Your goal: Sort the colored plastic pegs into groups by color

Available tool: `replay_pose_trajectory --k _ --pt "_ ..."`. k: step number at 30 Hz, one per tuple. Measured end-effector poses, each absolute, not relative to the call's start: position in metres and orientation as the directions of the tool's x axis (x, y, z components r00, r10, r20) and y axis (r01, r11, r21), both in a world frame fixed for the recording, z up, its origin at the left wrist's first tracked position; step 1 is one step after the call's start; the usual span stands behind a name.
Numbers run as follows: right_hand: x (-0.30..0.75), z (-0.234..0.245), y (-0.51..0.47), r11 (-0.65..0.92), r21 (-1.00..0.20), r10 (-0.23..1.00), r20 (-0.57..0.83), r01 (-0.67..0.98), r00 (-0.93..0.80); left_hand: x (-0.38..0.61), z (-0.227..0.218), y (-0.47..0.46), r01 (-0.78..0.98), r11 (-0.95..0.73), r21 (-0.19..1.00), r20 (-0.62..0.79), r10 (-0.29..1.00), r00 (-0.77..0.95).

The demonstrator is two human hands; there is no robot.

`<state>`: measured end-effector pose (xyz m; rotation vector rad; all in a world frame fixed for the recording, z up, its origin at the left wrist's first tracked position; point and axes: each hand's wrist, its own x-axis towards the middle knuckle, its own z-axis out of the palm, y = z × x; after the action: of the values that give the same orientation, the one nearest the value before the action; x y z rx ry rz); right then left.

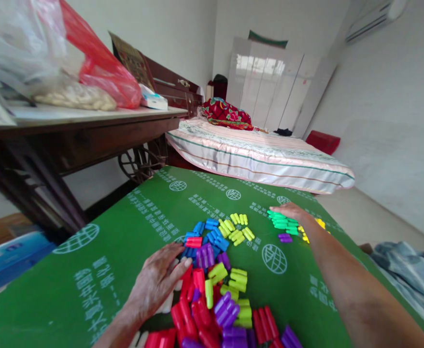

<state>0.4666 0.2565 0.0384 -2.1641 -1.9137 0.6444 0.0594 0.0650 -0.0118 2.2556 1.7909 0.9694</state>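
My left hand (157, 278) rests at the left edge of a mixed pile, its fingers stretched out beside blue and white pieces, with nothing visibly gripped. Red plastic pieces (188, 316), shaped like short joined tubes, fill much of the near pile, mixed with purple pieces (226, 309) and lime pieces (239, 280). Blue pieces (215, 239) lie grouped beyond it. Farther right, my right hand (289, 210) reaches along the far side of the green pieces (282, 221), touching them; its fingers look extended, though partly hidden. Yellow pieces (303, 234) sit beneath and beside my right forearm.
Everything lies on a green printed board (132, 251). Separate lime pieces (233, 227) and a purple piece (285, 238) sit between the hands. A table with plastic bags (103, 82) stands at left, a bed (255, 154) beyond the board, and cloth (411, 270) at right.
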Motion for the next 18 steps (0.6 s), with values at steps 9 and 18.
replay_pose_trajectory --k 9,18 --pt "0.388 0.037 0.184 0.075 -0.423 0.968 -0.187 0.903 -0.168 0.061 -0.008 0.066 0.834 -0.308 0.458 0.418 0.902 0.104" --pt "0.320 0.063 0.075 0.519 -0.584 0.828 0.164 0.624 -0.536 0.058 -0.012 0.070 0.817 -0.275 0.507 0.383 0.921 0.072"
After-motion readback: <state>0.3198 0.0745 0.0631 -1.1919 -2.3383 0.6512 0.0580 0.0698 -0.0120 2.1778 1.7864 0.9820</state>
